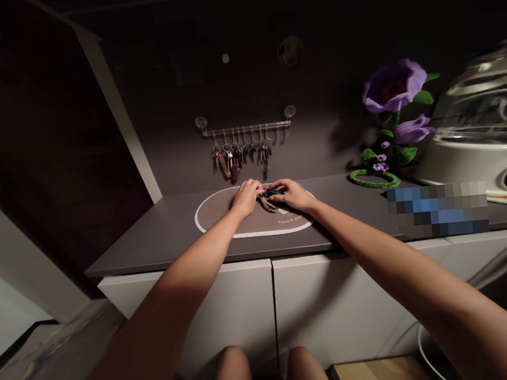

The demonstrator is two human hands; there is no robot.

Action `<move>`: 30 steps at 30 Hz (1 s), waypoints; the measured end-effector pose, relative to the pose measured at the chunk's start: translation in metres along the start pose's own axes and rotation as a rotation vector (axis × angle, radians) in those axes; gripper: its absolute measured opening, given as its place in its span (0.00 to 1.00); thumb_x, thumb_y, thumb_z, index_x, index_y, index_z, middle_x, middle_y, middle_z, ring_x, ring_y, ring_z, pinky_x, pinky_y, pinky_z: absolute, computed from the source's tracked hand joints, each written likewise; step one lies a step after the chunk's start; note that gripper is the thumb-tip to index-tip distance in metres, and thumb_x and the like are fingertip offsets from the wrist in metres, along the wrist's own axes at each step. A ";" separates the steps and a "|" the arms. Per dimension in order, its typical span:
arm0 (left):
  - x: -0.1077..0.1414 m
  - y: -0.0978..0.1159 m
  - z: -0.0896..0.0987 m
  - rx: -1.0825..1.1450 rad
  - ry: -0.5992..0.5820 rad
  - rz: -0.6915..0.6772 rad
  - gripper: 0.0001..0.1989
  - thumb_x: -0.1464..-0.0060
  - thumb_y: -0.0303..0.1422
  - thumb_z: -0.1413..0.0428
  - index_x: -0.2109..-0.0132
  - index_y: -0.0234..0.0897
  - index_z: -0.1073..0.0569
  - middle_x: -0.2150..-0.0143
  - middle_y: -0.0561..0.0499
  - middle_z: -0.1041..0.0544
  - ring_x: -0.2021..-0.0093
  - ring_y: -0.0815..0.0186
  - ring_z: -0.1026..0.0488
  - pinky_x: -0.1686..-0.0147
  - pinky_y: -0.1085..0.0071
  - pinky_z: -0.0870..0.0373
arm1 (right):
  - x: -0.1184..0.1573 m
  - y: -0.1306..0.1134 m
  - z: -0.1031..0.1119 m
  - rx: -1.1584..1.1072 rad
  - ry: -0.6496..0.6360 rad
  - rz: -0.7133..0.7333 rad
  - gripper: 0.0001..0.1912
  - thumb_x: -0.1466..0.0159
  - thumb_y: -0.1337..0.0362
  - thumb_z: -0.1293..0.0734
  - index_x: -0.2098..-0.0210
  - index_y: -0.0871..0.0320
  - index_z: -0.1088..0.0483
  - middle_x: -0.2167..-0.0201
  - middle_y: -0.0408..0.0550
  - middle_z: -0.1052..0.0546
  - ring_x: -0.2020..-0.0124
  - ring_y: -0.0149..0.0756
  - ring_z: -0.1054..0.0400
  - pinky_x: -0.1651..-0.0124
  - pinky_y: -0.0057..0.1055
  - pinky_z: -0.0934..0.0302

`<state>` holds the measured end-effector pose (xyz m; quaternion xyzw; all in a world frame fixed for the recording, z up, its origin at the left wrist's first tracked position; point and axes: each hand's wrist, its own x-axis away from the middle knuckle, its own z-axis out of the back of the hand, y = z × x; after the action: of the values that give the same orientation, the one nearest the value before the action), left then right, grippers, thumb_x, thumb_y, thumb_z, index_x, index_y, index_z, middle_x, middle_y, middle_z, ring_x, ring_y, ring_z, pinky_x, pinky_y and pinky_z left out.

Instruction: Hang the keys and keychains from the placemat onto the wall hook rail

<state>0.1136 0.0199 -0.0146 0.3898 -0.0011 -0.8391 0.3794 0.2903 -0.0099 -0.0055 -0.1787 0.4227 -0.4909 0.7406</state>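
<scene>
Both my hands meet over a brown oval mat (220, 216) with a white rim. Between them is a bunch of keys with a braided strap (269, 204) and dark pieces that look like a key fob. My left hand (247, 197) pinches its left side, where a small red or pink bit shows. My right hand (295, 196) grips the dark part from the right, fingers curled. Just behind, several keys (234, 163) hang from a clear hook rail (248, 129) on the wall. Fingertips partly hide what is held.
At the right of the grey countertop (151, 240) stand a purple artificial flower (395, 86) with a green ring base (374, 179) and a white appliance (476, 153) with a clear lid. A blurred patch (437, 209) lies before them. White cabinet doors (232, 310) are below.
</scene>
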 end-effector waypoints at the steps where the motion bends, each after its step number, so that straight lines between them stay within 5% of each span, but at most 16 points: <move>1: 0.000 0.000 0.000 0.011 0.014 0.009 0.05 0.46 0.27 0.53 0.68 0.38 0.34 0.65 0.49 0.32 0.60 0.64 0.37 0.59 0.69 0.41 | 0.000 0.000 0.000 0.008 0.005 0.007 0.20 0.53 0.61 0.29 0.61 0.59 0.30 0.61 0.49 0.25 0.63 0.35 0.32 0.58 0.32 0.39; 14: -0.007 0.007 0.001 0.302 0.218 0.208 0.07 0.48 0.25 0.52 0.73 0.36 0.36 0.70 0.51 0.31 0.64 0.67 0.35 0.60 0.70 0.39 | -0.006 0.004 -0.006 -0.231 0.051 -0.019 0.17 0.46 0.64 0.35 0.56 0.59 0.33 0.61 0.49 0.27 0.63 0.31 0.34 0.56 0.33 0.40; 24: -0.009 0.010 -0.002 0.716 0.227 0.392 0.05 0.47 0.28 0.52 0.69 0.34 0.34 0.73 0.54 0.33 0.71 0.71 0.37 0.67 0.74 0.40 | 0.001 -0.015 -0.005 -0.581 -0.067 -0.090 0.17 0.48 0.64 0.35 0.57 0.57 0.33 0.70 0.41 0.29 0.72 0.27 0.36 0.64 0.28 0.39; 30: -0.008 0.017 0.004 0.771 0.206 0.341 0.04 0.46 0.28 0.52 0.69 0.33 0.34 0.73 0.54 0.33 0.70 0.71 0.37 0.66 0.75 0.40 | 0.003 -0.024 -0.004 -0.711 -0.131 -0.216 0.16 0.48 0.67 0.38 0.59 0.57 0.35 0.71 0.44 0.27 0.76 0.30 0.35 0.71 0.30 0.39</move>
<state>0.1247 0.0119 -0.0014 0.5788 -0.3408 -0.6596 0.3373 0.2738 -0.0230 0.0076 -0.4992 0.4970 -0.3763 0.6018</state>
